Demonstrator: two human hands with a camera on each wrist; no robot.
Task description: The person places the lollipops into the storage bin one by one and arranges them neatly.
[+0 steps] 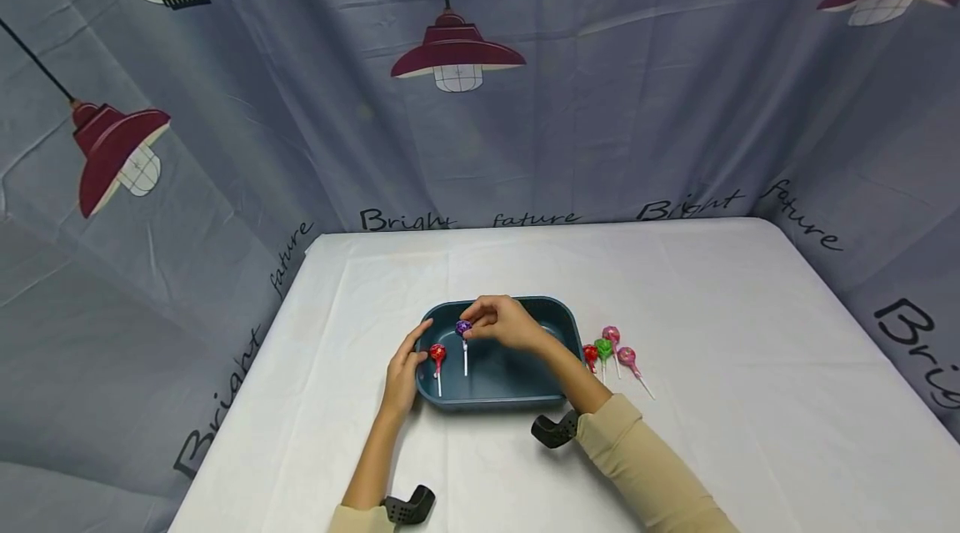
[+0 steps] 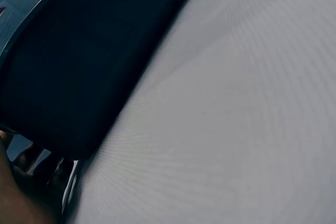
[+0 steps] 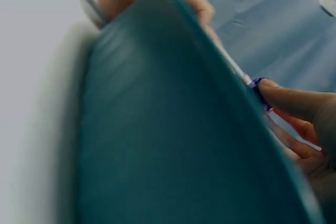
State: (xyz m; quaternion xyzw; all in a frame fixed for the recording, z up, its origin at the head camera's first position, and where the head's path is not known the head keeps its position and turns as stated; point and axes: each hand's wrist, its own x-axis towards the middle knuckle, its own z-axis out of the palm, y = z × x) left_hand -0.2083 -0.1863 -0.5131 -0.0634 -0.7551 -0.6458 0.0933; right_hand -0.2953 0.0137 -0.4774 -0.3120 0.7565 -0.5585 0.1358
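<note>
A dark teal tray (image 1: 510,374) stands on the white table. My left hand (image 1: 403,370) holds its left end, the thumb at the rim; in the left wrist view those fingers (image 2: 34,163) are in shadow against the tray's end. My right hand (image 1: 510,323) is over the tray and pinches a purple lollipop (image 1: 463,328) by its wrapped head, the white stick pointing down toward me. In the right wrist view the thumb presses the lollipop's purple head (image 3: 258,88) beyond the rim. A red lollipop (image 1: 438,354) lies inside the tray near my left thumb.
Right of the tray lie several more lollipops: a red one (image 1: 591,354), a green one (image 1: 603,347) and pink ones (image 1: 627,356). The white table cloth (image 1: 720,308) spreads around. Behind hangs a grey curtain (image 1: 525,141) printed with lamps. Each wrist carries a black camera mount (image 1: 555,430).
</note>
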